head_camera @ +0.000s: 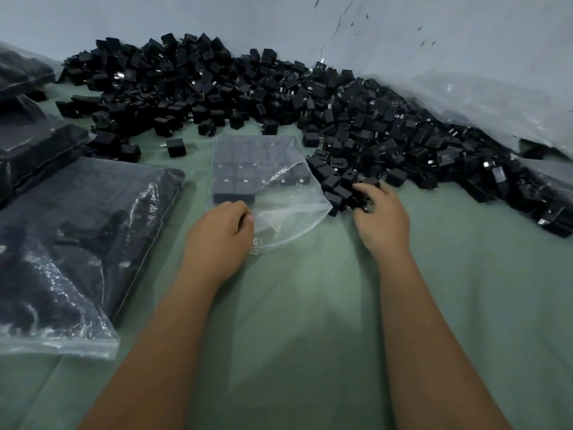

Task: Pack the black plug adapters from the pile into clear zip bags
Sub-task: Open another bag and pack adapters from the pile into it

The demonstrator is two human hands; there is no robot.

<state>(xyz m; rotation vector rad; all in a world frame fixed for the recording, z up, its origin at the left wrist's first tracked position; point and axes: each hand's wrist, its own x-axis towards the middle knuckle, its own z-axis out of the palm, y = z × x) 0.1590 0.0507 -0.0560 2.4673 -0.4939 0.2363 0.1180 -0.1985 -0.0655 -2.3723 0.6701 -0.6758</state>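
Note:
A big pile of black plug adapters (242, 88) runs across the green cloth from far left to far right. In the middle lies a clear zip bag (288, 209), partly filled with adapters set in rows (242, 169). My left hand (221, 231) pinches the bag's near open edge and lifts it. My right hand (379, 217) is at the near edge of the pile, fingers curled round a few adapters (361, 197) right of the bag's mouth.
Filled clear bags (71, 243) lie at the left, with more stacked behind them (34, 141). A large crumpled plastic sheet (483, 103) rests against the wall at the right. Green cloth (294, 321) spreads out in front of me.

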